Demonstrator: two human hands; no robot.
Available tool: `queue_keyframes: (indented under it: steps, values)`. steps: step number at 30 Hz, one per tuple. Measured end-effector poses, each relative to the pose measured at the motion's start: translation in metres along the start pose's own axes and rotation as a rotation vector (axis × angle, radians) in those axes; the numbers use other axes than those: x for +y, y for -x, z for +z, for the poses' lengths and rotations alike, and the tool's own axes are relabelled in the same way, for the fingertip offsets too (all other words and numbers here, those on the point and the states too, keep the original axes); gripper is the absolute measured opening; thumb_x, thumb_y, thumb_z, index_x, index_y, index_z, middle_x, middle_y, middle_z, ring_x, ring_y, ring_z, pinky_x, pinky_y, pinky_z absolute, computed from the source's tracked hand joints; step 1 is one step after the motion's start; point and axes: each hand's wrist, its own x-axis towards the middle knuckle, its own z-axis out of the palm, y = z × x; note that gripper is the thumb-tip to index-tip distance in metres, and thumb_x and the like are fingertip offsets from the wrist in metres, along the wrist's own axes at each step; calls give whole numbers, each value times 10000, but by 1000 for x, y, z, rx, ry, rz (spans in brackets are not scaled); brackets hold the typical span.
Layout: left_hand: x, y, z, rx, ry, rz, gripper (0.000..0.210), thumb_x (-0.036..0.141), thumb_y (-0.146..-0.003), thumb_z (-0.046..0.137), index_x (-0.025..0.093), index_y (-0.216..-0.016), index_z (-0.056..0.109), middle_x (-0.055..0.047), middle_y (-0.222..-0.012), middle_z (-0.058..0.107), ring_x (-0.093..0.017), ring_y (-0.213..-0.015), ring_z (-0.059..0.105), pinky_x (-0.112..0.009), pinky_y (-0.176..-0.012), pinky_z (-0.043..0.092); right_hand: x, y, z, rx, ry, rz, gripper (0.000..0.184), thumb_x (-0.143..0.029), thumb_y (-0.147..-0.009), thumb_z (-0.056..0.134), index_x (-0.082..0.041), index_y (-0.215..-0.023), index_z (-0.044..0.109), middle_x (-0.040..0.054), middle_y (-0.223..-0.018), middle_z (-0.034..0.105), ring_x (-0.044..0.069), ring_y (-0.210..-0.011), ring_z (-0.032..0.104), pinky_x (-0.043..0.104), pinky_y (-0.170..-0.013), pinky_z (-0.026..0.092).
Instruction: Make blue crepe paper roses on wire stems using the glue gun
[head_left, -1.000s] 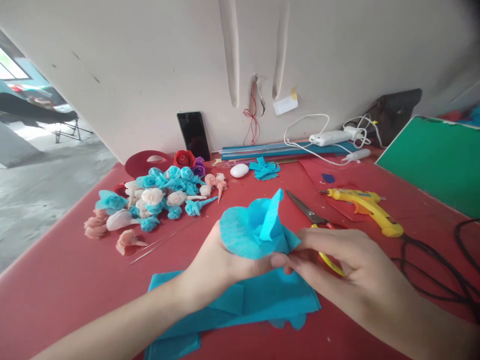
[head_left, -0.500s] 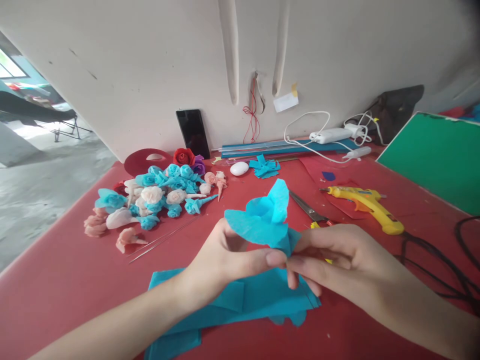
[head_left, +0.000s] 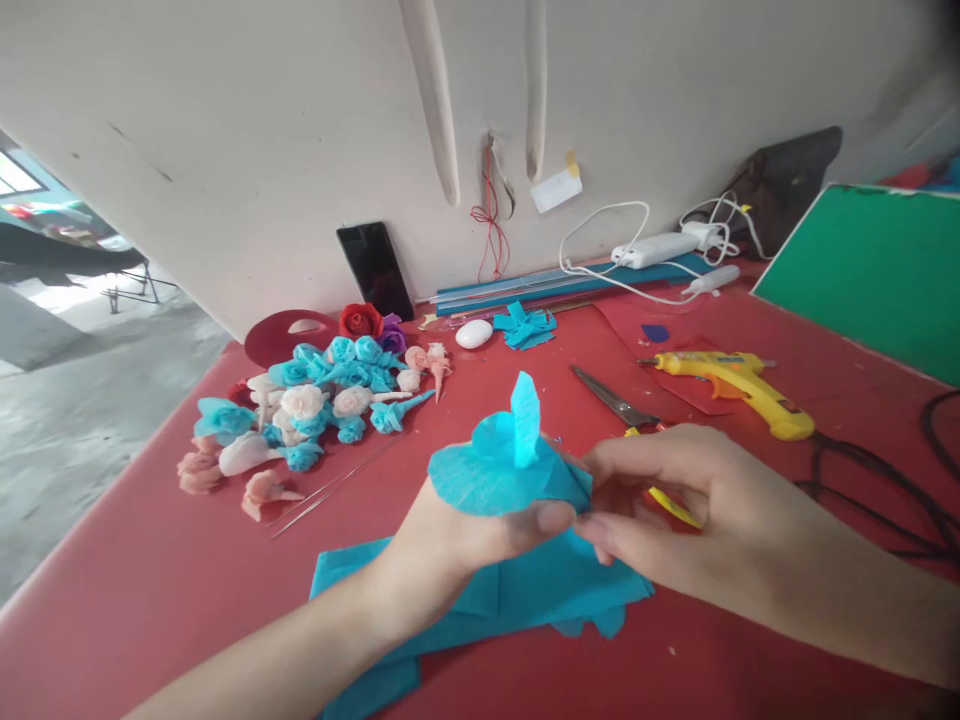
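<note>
A blue crepe-paper flower point(head_left: 495, 470) is held over the table between my two hands. My left hand point(head_left: 480, 530) is closed on its base, thumb pressed along the front. At the flower's right side, the thumb and fingers of my right hand point(head_left: 667, 500) pinch the edge of the same blue paper. One narrow petal stands upright while a broad one spreads toward the left. Below the hands lie folded sheets of blue crepe paper point(head_left: 457, 620). Scissors point(head_left: 619, 400) with yellow handles rest beyond my right hand, which partly hides them.
Blue, white and pink paper flowers point(head_left: 307, 400) are heaped at the left, near thin wires point(head_left: 322, 495). A yellow glue gun point(head_left: 735, 385) with a black cord lies right. Against the wall stand a phone point(head_left: 375, 268) and a green board point(head_left: 862, 280).
The flower has turned in my fingers, so its upright petal now looks narrow and edge-on. Both hands stay closed on it, and the view has shifted slightly.
</note>
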Motion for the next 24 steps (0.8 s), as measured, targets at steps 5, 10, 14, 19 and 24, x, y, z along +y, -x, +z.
queue_keyframes:
  steps: [5, 10, 14, 19, 24]
  values:
    - [0, 0, 6, 64, -19, -1, 230, 400, -718, 702, 180, -772, 664, -41, -824, 653, -201, -794, 597, -349, -813, 480, 4, 1, 0, 54, 182, -83, 243, -257, -826, 563, -179, -607, 494, -53, -517, 419, 49, -481, 380, 148, -396, 276]
    - [-3, -3, 8, 96, 109, 13, 165, 309, -723, 710, 169, -728, 623, -12, -766, 611, -158, -735, 569, -309, -761, 475, 6, 0, -2, 20, 212, -58, 279, -313, -863, 520, -173, -622, 509, -44, -522, 396, 55, -487, 360, 168, -403, 261]
    - [-3, -3, 9, 100, 127, -16, 154, 306, -734, 699, 167, -743, 633, -18, -777, 646, -183, -780, 612, -328, -779, 491, 8, 0, -3, 14, 243, -37, 285, -320, -866, 492, -162, -630, 514, -41, -518, 379, 51, -468, 337, 178, -389, 236]
    - [-5, -7, -3, 5, 9, -9, 479, 189, -692, 735, 248, -1146, 594, -34, -1034, 679, -212, -958, 636, -298, -809, 514, 5, 1, -17, 3, 391, -169, 386, -308, -879, 511, -154, -552, 376, -50, -484, 325, 40, -443, 302, 173, -386, 226]
    - [1, -18, -26, -90, -12, 29, 345, 48, -733, 583, 235, -998, 700, 1, -952, 729, -176, -945, 658, -255, -858, 497, -5, 11, -35, -59, 565, -331, 135, -258, -880, 538, -205, -785, 617, -48, -603, 536, 54, -529, 466, 170, -492, 337]
